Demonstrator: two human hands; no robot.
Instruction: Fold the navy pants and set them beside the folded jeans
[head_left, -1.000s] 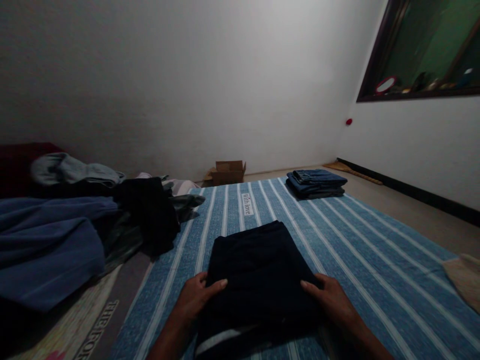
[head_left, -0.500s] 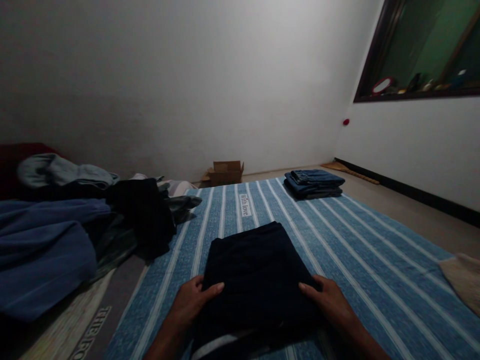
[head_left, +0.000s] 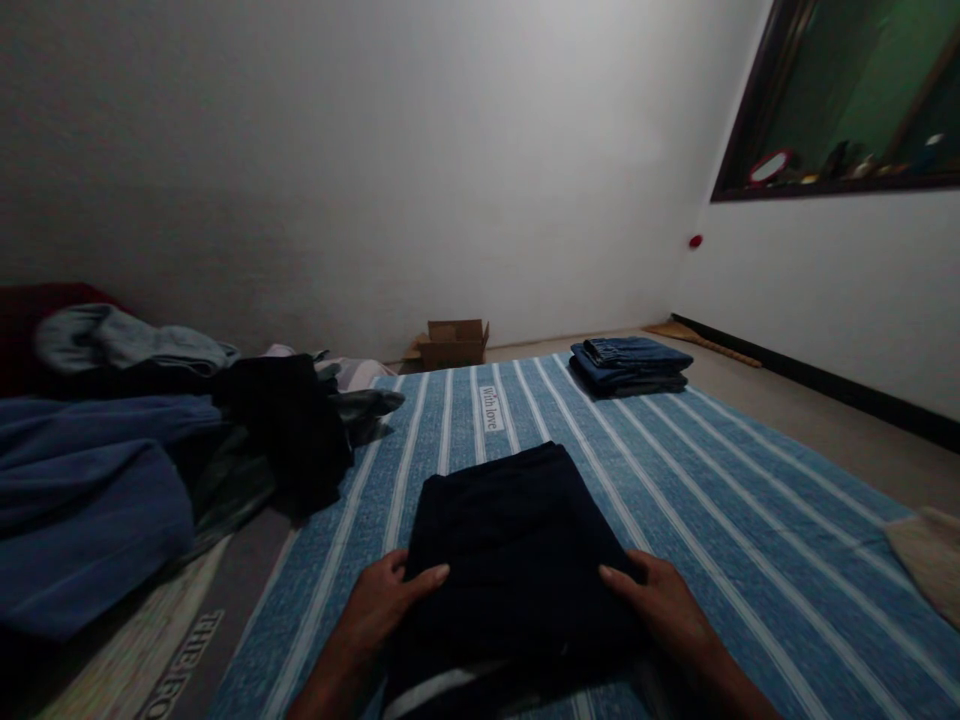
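Observation:
A folded black garment [head_left: 510,545] lies on a blue sheet with white stripes [head_left: 720,520]. My left hand [head_left: 386,600] grips its left edge, thumb lying on top and fingers tucked under the fold. My right hand [head_left: 660,605] holds the right edge the same way. A pale band of the garment shows near its front edge between my wrists.
A stack of folded blue jeans [head_left: 630,365] sits at the sheet's far right corner. A heap of loose clothes [head_left: 150,440] in blue, grey and black lies to the left. A small cardboard box [head_left: 452,344] stands by the far wall. A tan cloth [head_left: 926,555] is at the right edge.
My hands have stayed on the garment's two sides. The view has shifted slightly; the garment itself has barely moved.

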